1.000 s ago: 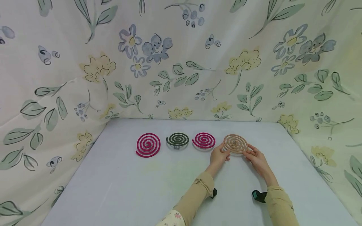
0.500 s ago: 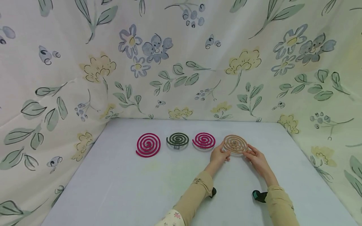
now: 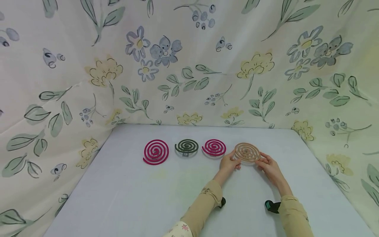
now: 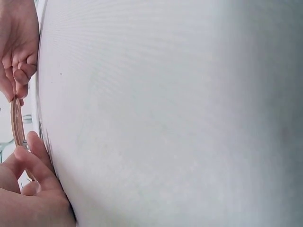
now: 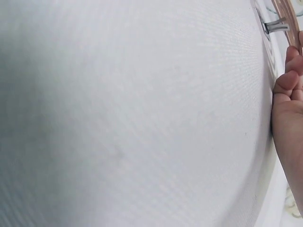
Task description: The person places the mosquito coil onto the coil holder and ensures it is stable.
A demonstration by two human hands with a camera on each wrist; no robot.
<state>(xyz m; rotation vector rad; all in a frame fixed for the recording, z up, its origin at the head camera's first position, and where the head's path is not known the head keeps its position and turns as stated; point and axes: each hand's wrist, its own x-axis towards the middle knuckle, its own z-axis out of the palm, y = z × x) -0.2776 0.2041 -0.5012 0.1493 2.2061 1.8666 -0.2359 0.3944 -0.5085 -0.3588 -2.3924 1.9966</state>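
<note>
Both hands hold a tan mosquito coil (image 3: 247,152) at the right end of a row of coils. My left hand (image 3: 228,163) pinches its left edge between thumb and fingers. On the opposite edge, the right hand (image 3: 269,166) pinches the near right rim. Seen edge-on in the left wrist view, the coil (image 4: 18,125) spans the gap between the two hands. A small metal stand (image 5: 276,26) shows under the coil in the right wrist view, upright from the table.
Left of the hands stand a magenta coil (image 3: 214,147), a dark green coil (image 3: 187,146) on a small stand, and another magenta coil (image 3: 156,152) tilted toward me. All are on a white table (image 3: 133,197). A floral cloth (image 3: 189,95) hangs behind and at the sides.
The tan coil has sunk very slightly and lies a little flatter, with both hands still on its rim. The head view has shifted a touch; the other coils stay in place.
</note>
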